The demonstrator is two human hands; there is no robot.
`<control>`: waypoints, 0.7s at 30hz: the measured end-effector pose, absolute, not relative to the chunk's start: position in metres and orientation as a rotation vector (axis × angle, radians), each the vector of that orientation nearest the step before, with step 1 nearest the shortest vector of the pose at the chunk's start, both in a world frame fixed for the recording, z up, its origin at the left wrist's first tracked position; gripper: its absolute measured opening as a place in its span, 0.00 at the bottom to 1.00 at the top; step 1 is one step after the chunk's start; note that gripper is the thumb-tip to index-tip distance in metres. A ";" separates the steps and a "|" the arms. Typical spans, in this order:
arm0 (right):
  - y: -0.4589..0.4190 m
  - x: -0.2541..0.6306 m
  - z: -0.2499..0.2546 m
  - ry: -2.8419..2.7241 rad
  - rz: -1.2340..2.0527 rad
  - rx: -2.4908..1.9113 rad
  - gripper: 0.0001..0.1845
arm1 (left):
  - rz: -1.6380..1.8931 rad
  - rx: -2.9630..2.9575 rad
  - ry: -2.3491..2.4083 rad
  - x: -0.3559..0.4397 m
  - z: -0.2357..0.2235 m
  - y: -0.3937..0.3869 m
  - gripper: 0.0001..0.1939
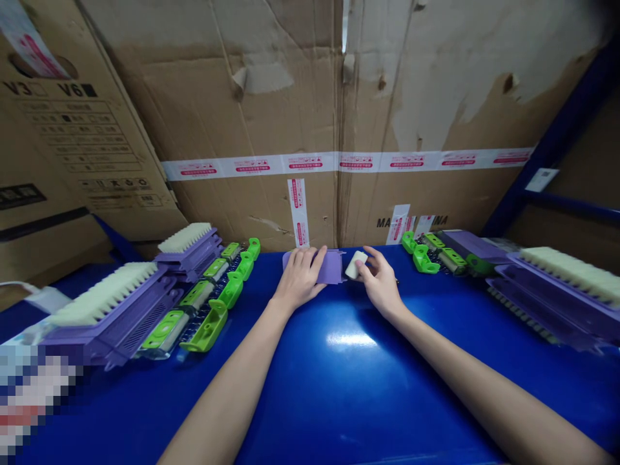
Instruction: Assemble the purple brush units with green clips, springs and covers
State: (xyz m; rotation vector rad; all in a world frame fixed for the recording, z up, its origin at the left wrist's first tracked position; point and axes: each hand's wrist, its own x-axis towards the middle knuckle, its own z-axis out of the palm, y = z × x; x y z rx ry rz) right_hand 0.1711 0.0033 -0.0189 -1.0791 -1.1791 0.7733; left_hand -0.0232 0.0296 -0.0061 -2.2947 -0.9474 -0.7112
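My left hand [298, 276] is on a flat purple plastic part [332, 267] near the back of the blue table, its fingers over the top and its thumb along the near side. Just to the right, my right hand [382, 284] pinches a small off-white block [356, 265] between thumb and fingers, close to the purple part's right end. A narrow gap separates the block from that part. What lies under my left palm is hidden.
Purple parts topped with white sponge-like pads [109, 290] stand at left, beside a row of green plastic pieces [208, 326]. More green pieces [426, 258] and padded purple parts [571, 274] lie at right. A cardboard wall [252, 129] closes the back; a blue frame post [557, 129] rises at right.
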 end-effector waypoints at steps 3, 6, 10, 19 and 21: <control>0.002 0.170 -0.020 -1.202 0.822 -1.078 0.32 | -0.692 -2.295 -0.918 -0.022 -0.007 0.029 0.37; 0.002 0.170 -0.022 -1.273 0.839 -1.088 0.34 | -0.679 -2.304 -0.893 -0.021 -0.007 0.029 0.37; 0.004 0.171 -0.024 -1.339 0.865 -1.098 0.37 | -0.673 -2.316 -0.894 -0.021 -0.007 0.029 0.39; 0.009 0.176 -0.026 -1.451 0.852 -1.078 0.44 | -0.662 -2.278 -0.912 -0.020 -0.009 0.029 0.37; 0.010 0.176 -0.026 -1.485 0.820 -1.073 0.44 | -0.673 -2.277 -0.921 -0.020 -0.009 0.028 0.37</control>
